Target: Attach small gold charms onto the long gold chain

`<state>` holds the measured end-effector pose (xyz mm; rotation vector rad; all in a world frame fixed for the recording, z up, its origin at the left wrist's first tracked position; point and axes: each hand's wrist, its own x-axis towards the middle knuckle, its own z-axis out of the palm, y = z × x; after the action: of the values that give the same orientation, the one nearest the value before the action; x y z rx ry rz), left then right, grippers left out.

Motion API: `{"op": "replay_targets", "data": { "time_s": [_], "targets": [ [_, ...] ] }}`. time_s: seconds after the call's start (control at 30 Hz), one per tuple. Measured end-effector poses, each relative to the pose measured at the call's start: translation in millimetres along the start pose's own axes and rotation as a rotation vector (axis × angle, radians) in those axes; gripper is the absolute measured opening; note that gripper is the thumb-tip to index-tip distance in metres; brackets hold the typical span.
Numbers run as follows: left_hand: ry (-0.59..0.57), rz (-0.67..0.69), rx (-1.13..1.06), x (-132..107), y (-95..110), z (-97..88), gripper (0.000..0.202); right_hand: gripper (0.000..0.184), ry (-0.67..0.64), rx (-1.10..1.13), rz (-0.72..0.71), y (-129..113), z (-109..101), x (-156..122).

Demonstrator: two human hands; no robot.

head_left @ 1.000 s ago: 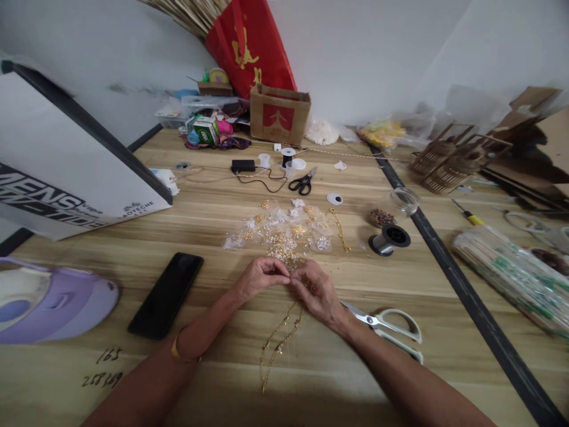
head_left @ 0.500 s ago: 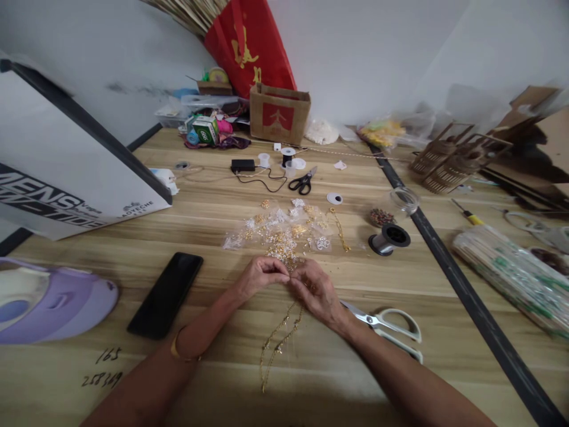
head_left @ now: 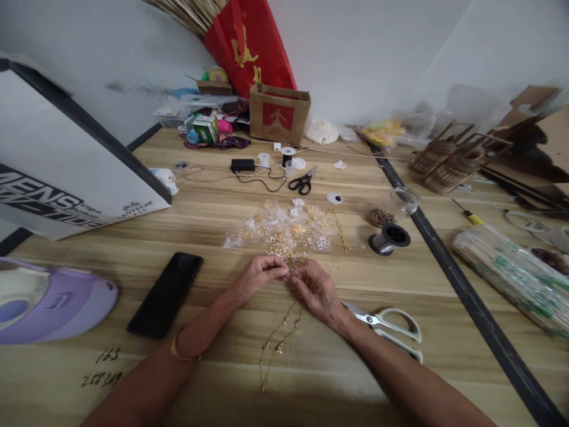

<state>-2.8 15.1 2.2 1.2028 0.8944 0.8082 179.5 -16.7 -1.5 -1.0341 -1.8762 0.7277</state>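
My left hand [head_left: 258, 276] and my right hand [head_left: 316, 290] meet fingertip to fingertip over the wooden table [head_left: 213, 201]. Both pinch the upper end of a gold beaded chain [head_left: 278, 344], which trails down toward me between my forearms. Just beyond the fingers lies a heap of small gold and clear jewellery parts [head_left: 287, 232] in little plastic bags. A gold bangle [head_left: 180, 354] circles my left wrist.
White-handled scissors [head_left: 391, 329] lie beside my right wrist, a black phone [head_left: 166, 293] to the left, a purple-and-white device [head_left: 48, 302] farther left. A wire spool [head_left: 390, 238], bead dish [head_left: 381, 217], black scissors [head_left: 303, 181], white box [head_left: 66, 160] and paper bag [head_left: 279, 114] stand beyond.
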Motion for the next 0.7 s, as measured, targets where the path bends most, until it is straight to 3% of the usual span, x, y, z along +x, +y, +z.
{"op": "replay_targets", "data": {
  "time_s": [0.7],
  "targets": [
    [0.021, 0.08, 0.124, -0.3, 1.0, 1.7, 0.022, 0.008, -0.007, -0.021, -0.021, -0.5, 0.1, 0.4]
  ]
}}
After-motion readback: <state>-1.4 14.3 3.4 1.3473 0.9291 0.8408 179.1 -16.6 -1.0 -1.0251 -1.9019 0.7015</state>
